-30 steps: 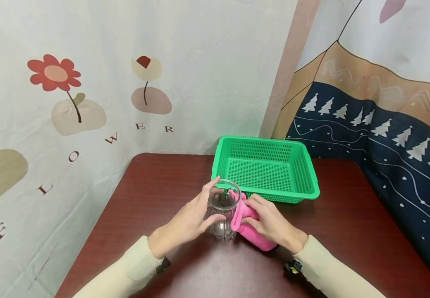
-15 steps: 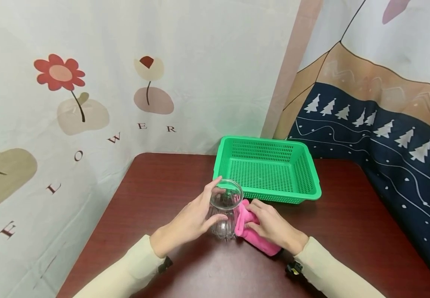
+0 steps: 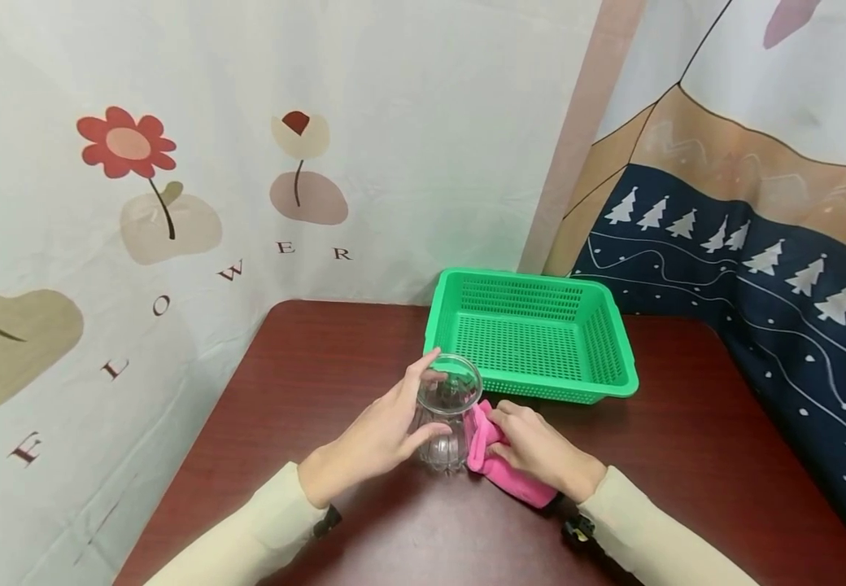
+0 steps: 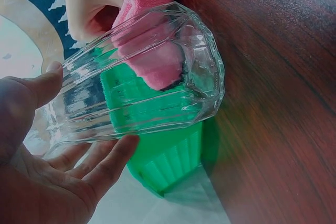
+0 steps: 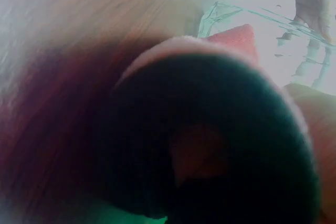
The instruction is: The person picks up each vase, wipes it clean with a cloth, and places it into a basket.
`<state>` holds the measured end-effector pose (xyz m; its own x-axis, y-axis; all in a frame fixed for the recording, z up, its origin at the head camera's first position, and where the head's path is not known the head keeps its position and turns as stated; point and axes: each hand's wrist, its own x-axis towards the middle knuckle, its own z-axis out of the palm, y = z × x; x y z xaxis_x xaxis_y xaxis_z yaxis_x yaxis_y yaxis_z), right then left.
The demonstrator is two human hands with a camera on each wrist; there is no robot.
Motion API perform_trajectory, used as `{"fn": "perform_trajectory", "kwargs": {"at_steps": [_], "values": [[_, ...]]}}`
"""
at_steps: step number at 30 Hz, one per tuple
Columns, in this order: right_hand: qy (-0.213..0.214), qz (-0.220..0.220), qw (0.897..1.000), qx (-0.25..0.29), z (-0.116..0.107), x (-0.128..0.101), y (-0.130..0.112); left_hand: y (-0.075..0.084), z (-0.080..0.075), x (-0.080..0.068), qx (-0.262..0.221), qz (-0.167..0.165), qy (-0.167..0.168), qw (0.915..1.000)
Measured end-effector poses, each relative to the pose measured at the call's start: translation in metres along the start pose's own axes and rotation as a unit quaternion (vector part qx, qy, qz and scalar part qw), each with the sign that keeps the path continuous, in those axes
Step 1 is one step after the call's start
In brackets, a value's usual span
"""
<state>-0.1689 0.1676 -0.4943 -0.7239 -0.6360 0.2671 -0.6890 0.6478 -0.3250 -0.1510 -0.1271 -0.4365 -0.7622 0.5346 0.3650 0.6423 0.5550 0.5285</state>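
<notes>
A clear ribbed glass (image 3: 443,419) stands upright on the dark red table (image 3: 306,374), just in front of the green basket. My left hand (image 3: 386,431) grips it from the left, thumb low and fingers at the rim. In the left wrist view the glass (image 4: 142,82) fills the middle, with my left hand's fingers (image 4: 105,166) curled round it. My right hand (image 3: 536,448) holds a pink cloth (image 3: 499,472) and presses it against the glass's right side. The same pink cloth (image 4: 152,51) shows through the glass. The right wrist view is blurred and mostly blocked.
A green perforated plastic basket (image 3: 533,334) sits at the back of the table, holding nothing. Patterned fabric backdrops (image 3: 174,163) hang close behind and on both sides. Bare tabletop lies to the left and right of my hands.
The pink cloth has come down from the glass's rim to its lower right side, and my right hand has dropped with it. My left hand keeps its hold.
</notes>
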Motion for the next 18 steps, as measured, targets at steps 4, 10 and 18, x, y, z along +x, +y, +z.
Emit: {"fn": "perform_trajectory", "kwargs": {"at_steps": [4,10,18], "values": [[0.003,0.002,1.0,0.016,0.0003,-0.0011,-0.0008,0.0005,0.0006,-0.0011,-0.001,-0.002,0.002,1.0],[0.02,0.001,1.0,0.023,0.0004,-0.0034,-0.0025,0.0015,0.0022,-0.0016,-0.003,0.001,0.006,1.0],[0.034,0.003,0.999,0.038,0.0009,-0.0031,-0.001,0.0,0.0001,0.0004,-0.005,0.001,0.003,1.0]]}}
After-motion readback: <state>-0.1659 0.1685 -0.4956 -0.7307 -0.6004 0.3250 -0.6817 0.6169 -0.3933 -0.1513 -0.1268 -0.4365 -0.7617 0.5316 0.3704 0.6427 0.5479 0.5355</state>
